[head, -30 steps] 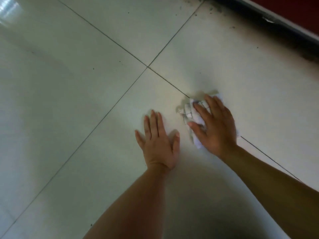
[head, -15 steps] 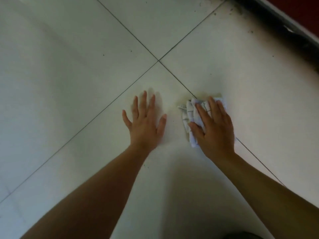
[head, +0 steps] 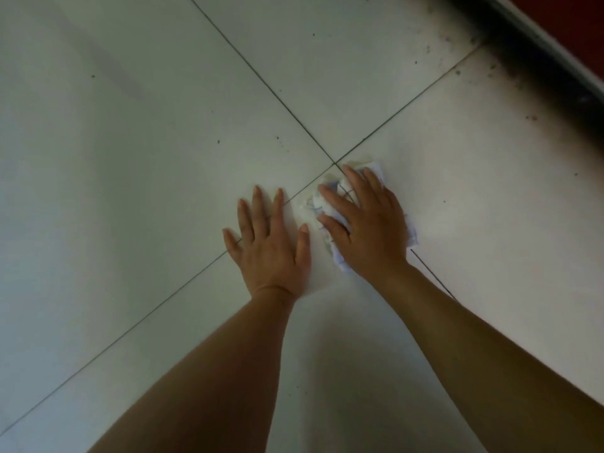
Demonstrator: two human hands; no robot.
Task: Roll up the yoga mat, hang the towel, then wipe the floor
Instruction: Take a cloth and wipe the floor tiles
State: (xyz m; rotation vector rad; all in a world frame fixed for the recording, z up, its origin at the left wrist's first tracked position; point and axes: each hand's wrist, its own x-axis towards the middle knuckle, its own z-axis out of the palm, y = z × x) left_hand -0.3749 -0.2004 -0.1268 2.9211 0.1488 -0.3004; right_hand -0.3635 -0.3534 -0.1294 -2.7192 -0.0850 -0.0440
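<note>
My right hand presses a crumpled white cloth with thin dark lines flat against the white tiled floor, right by the crossing of the dark grout lines. Most of the cloth is hidden under the palm; its edges stick out at the fingertips and on both sides. My left hand lies flat on the tile just left of the cloth, fingers spread, holding nothing. No yoga mat or hanging towel is in view.
Dark specks of dirt dot the tiles toward the upper right. A dark grimy strip runs along a pale skirting edge below a red surface in the top right corner.
My right hand has pushed the cloth forward to the grout crossing. My left hand has shifted right, onto the grout line beside it.
</note>
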